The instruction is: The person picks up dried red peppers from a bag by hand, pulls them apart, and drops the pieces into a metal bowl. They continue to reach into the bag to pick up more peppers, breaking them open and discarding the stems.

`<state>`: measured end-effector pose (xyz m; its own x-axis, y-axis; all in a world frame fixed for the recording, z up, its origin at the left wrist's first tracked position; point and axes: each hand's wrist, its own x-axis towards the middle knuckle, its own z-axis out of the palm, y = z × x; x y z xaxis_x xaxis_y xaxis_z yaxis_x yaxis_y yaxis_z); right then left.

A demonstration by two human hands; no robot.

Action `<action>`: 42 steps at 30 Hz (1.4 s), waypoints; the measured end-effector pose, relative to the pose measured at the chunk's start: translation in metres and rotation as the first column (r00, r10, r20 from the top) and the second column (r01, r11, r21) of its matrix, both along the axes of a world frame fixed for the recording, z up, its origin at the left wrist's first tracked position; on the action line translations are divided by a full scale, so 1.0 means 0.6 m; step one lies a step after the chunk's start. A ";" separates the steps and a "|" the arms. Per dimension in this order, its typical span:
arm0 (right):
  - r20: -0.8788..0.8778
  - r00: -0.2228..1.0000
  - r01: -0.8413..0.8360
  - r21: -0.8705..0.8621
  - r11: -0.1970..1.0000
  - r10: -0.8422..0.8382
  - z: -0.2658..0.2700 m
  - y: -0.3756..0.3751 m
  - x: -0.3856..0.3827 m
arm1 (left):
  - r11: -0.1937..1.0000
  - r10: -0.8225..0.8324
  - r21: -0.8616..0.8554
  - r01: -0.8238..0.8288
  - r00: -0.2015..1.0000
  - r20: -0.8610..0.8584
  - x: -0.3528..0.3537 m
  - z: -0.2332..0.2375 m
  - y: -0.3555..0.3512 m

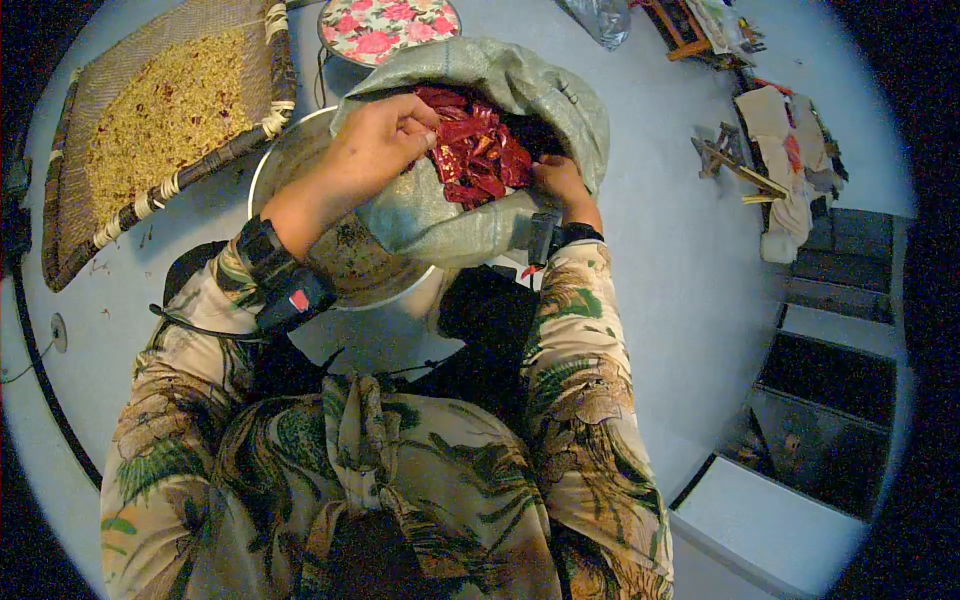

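Observation:
Dried red chilies [478, 150] fill the mouth of a pale green woven sack [430, 220], which leans over a wide metal basin [285, 170]. My left hand [385, 140] reaches across the sack's left rim, its fingers curled together at the edge of the chilies. What those fingers pinch, if anything, is hidden. On the opposite side my right hand [562, 182] is closed on the sack's rim, with its fingertips partly lost in the dark opening. Part of the basin is covered by the sack.
A woven tray [70, 200] with yellow seeds [170, 120] lies at the left. Behind the sack stands a round flower-patterned stool [390, 28]. Cloths [775, 130] and wooden pieces [740, 170] are at the right, near dark shelving [830, 380]. A cable [50, 390] runs along the left.

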<state>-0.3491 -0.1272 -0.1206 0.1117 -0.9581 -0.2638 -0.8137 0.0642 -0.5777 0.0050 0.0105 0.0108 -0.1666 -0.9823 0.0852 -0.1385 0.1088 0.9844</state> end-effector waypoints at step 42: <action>0.796 0.477 0.122 0.362 0.924 -0.374 0.135 0.008 0.083 | 1.000 -0.012 0.019 0.011 0.998 0.055 -0.008 -0.004 0.001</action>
<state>-0.2991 -0.1223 -0.0396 0.1657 -0.9076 -0.3858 0.1231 0.4072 -0.9050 0.0004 0.0112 0.0086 -0.1814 -0.9817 0.0575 -0.1917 0.0926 0.9771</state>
